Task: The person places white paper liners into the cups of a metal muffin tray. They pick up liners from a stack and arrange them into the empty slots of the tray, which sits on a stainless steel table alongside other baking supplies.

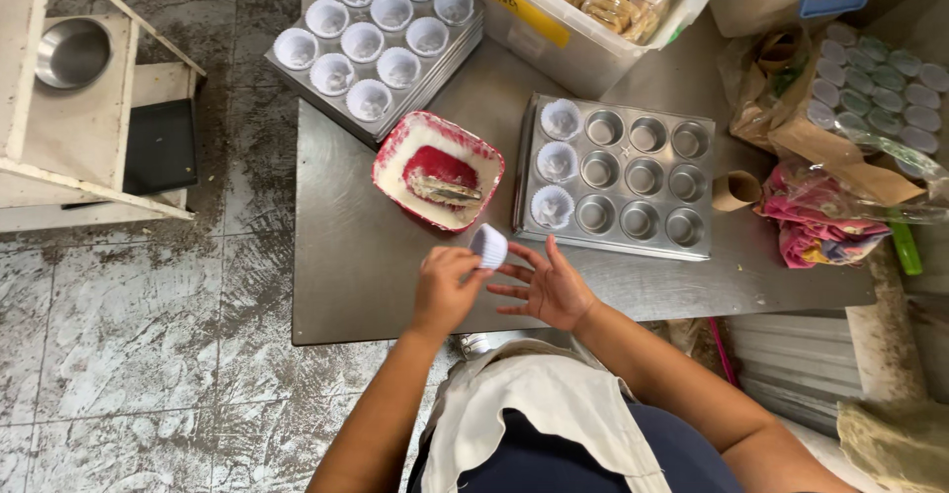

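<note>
I have a small stack of white pleated paper baking cups (pixel 488 246) pinched in the fingertips of my left hand (pixel 444 288), raised just above the grey steel desk (pixel 346 275), with the cups' open mouths tipped toward my right. My right hand (pixel 550 288) is spread open beside the stack, holding nothing, its fingertips touching or nearly touching the cups' rim. The silver metal twelve-cup muffin tray (pixel 615 177) lies ahead and to the right, nearer my right hand; its left column already has three liners, the other wells are bare. The red-rimmed square dish (pixel 438 170) sits straight ahead of my left hand.
</note>
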